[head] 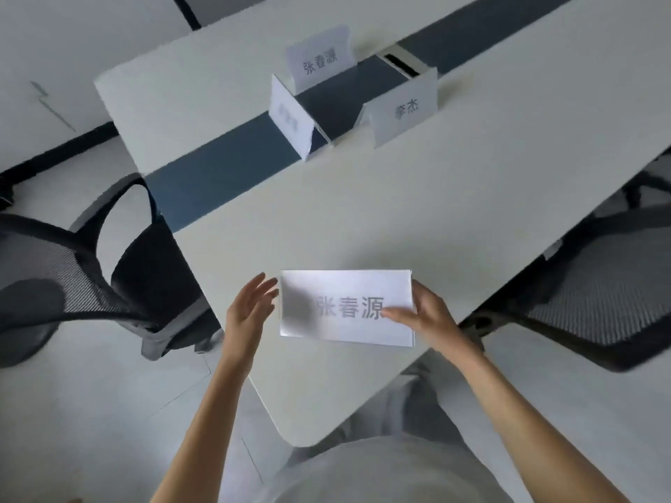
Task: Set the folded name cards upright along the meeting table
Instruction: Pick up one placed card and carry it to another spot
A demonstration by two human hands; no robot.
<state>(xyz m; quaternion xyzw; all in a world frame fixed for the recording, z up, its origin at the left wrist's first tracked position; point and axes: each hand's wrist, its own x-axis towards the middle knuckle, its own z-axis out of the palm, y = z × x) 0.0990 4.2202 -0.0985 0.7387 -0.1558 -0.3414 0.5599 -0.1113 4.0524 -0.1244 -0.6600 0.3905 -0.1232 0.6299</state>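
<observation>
A flat folded white name card [348, 308] with printed characters is above the near end of the white meeting table [417, 197]. My right hand [425, 314] grips its right edge, thumb on the printed face. My left hand [250, 306] hovers just off the card's left edge, fingers spread, holding nothing. Three name cards stand upright as tents near the table's dark centre strip: a far one [319, 56], a left one [290, 119] and a right one [405, 108].
A dark blue-grey strip [225, 176] runs along the table's middle, with a metal cable box [401, 63] set in it. Black mesh chairs stand at the left [72, 274] and right [588, 285] of the table's near end. Grey floor lies around.
</observation>
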